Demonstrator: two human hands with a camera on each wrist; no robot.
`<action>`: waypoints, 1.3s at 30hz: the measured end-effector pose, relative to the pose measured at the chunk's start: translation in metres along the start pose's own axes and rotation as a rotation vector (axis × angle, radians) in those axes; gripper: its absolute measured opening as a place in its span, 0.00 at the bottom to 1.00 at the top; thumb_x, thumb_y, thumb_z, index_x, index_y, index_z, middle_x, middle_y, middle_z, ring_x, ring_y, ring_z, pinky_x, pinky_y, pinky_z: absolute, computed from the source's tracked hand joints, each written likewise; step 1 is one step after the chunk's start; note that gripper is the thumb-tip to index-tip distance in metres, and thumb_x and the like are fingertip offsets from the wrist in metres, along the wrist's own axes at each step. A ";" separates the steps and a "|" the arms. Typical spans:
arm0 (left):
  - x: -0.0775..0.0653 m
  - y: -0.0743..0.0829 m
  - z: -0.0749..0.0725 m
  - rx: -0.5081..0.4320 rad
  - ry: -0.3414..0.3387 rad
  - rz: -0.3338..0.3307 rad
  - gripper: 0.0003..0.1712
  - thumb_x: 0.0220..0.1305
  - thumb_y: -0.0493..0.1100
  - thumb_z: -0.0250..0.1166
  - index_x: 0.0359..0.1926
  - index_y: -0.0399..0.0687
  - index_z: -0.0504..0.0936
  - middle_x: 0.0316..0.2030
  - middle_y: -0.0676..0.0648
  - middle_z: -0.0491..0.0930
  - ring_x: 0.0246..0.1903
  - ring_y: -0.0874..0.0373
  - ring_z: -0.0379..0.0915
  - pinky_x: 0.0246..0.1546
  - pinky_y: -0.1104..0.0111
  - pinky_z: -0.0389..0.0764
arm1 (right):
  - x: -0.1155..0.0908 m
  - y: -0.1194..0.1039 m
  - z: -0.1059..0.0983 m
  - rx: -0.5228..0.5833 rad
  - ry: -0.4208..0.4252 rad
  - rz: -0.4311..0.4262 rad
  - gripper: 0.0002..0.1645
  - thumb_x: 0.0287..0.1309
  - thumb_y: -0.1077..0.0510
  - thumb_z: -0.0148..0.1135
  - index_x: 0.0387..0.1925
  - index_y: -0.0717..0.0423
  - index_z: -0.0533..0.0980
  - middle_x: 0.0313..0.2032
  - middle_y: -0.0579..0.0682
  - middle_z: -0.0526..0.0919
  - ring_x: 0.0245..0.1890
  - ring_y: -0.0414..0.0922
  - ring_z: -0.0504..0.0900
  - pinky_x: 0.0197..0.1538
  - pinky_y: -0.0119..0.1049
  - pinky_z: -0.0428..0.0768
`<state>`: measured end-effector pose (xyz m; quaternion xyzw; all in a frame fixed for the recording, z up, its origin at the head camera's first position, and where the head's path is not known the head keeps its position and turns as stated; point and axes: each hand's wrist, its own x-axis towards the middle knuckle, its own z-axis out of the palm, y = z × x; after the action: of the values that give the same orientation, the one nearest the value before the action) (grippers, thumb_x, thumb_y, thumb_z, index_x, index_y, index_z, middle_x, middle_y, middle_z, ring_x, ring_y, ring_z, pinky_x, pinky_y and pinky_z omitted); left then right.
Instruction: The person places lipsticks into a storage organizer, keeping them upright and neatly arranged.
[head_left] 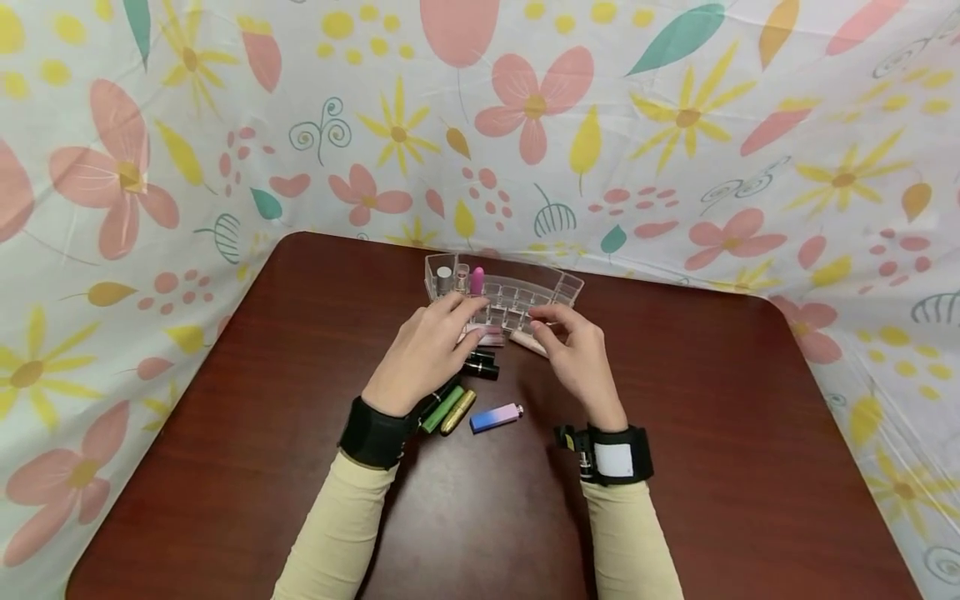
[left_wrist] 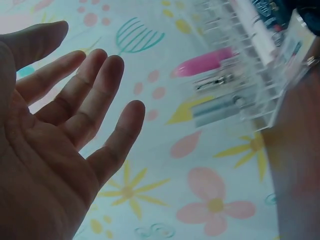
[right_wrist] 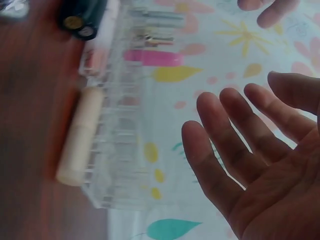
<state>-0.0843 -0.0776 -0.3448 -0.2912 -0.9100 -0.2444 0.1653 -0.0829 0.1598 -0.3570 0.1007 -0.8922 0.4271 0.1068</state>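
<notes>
A clear rack (head_left: 567,289) stands at the back of the brown surface (head_left: 720,417), with a silver tube (head_left: 444,282), a small clear tube (head_left: 462,277) and a pink tube (head_left: 477,280) upright in a row at its left end. The left hand (head_left: 427,350) hangs palm down at the rack's front left, its grip released: the fingers are spread and loosely bent around nothing. The right hand (head_left: 581,358) is at the rack's front right, its grip released too, fingers extended and parted. A cream tube (head_left: 528,342) lies along the rack's front edge, just beside the right hand, and a pale pink tube (head_left: 492,337) lies near the left fingertips. Nearer the person are two black tubes (head_left: 482,371), then a green tube (head_left: 444,409) and a gold tube (head_left: 458,412) side by side, partly below the left wrist. A blue-pink tube (head_left: 496,417) lies apart, between the forearms. Flowered cloth (head_left: 450,117) hangs behind the surface.
</notes>
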 end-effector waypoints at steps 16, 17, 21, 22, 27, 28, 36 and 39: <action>-0.050 0.058 -0.053 0.152 -0.051 -0.301 0.28 0.68 0.57 0.66 0.63 0.52 0.75 0.44 0.47 0.76 0.31 0.54 0.75 0.23 0.61 0.77 | -0.014 -0.058 -0.013 -0.041 -0.259 -0.436 0.20 0.61 0.64 0.70 0.55 0.52 0.82 0.49 0.48 0.84 0.43 0.41 0.85 0.44 0.35 0.85; -0.053 0.061 -0.050 0.154 -0.054 -0.341 0.28 0.68 0.57 0.67 0.62 0.52 0.75 0.44 0.46 0.76 0.33 0.53 0.76 0.24 0.60 0.78 | -0.014 -0.058 -0.010 -0.040 -0.286 -0.458 0.20 0.61 0.65 0.69 0.55 0.53 0.82 0.50 0.49 0.83 0.44 0.41 0.85 0.45 0.36 0.84; -0.068 0.066 -0.028 0.152 -0.083 -0.492 0.26 0.66 0.57 0.69 0.57 0.50 0.74 0.42 0.46 0.74 0.36 0.50 0.75 0.22 0.57 0.77 | -0.014 -0.056 0.006 -0.090 -0.370 -0.512 0.19 0.60 0.69 0.67 0.52 0.53 0.84 0.53 0.52 0.83 0.51 0.45 0.83 0.51 0.42 0.81; -0.072 0.065 -0.020 0.149 -0.088 -0.523 0.26 0.65 0.56 0.70 0.56 0.49 0.74 0.42 0.46 0.74 0.35 0.50 0.75 0.21 0.58 0.76 | -0.014 -0.055 0.012 -0.115 -0.386 -0.519 0.18 0.60 0.69 0.67 0.51 0.53 0.85 0.52 0.52 0.83 0.52 0.46 0.82 0.52 0.44 0.80; -0.090 0.059 0.015 0.192 -0.096 -0.593 0.27 0.60 0.52 0.75 0.53 0.44 0.75 0.39 0.42 0.74 0.32 0.48 0.74 0.17 0.59 0.73 | -0.018 -0.052 0.041 -0.271 -0.451 -0.511 0.16 0.62 0.67 0.66 0.47 0.47 0.86 0.51 0.49 0.84 0.52 0.45 0.83 0.52 0.43 0.82; -0.093 0.058 0.021 0.203 -0.094 -0.596 0.27 0.59 0.50 0.76 0.52 0.43 0.75 0.38 0.41 0.75 0.31 0.47 0.74 0.16 0.58 0.73 | -0.019 -0.050 0.047 -0.297 -0.465 -0.501 0.16 0.63 0.66 0.65 0.47 0.47 0.86 0.51 0.49 0.84 0.51 0.44 0.83 0.49 0.42 0.83; -0.104 0.051 0.046 0.267 -0.077 -0.583 0.17 0.57 0.42 0.74 0.43 0.42 0.78 0.33 0.40 0.74 0.27 0.46 0.74 0.13 0.59 0.73 | -0.025 -0.044 0.077 -0.470 -0.498 -0.466 0.21 0.59 0.69 0.63 0.44 0.40 0.88 0.41 0.43 0.82 0.37 0.39 0.81 0.28 0.35 0.77; -0.104 0.050 0.049 0.286 -0.064 -0.576 0.15 0.58 0.40 0.73 0.42 0.42 0.78 0.33 0.41 0.75 0.26 0.47 0.73 0.12 0.60 0.71 | -0.025 -0.043 0.080 -0.494 -0.497 -0.461 0.21 0.56 0.69 0.64 0.40 0.39 0.87 0.37 0.43 0.80 0.33 0.39 0.78 0.24 0.33 0.72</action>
<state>0.0191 -0.0627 -0.4140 -0.0033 -0.9849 -0.1416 0.0999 -0.0556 0.0729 -0.3808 0.3689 -0.9206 0.1277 0.0020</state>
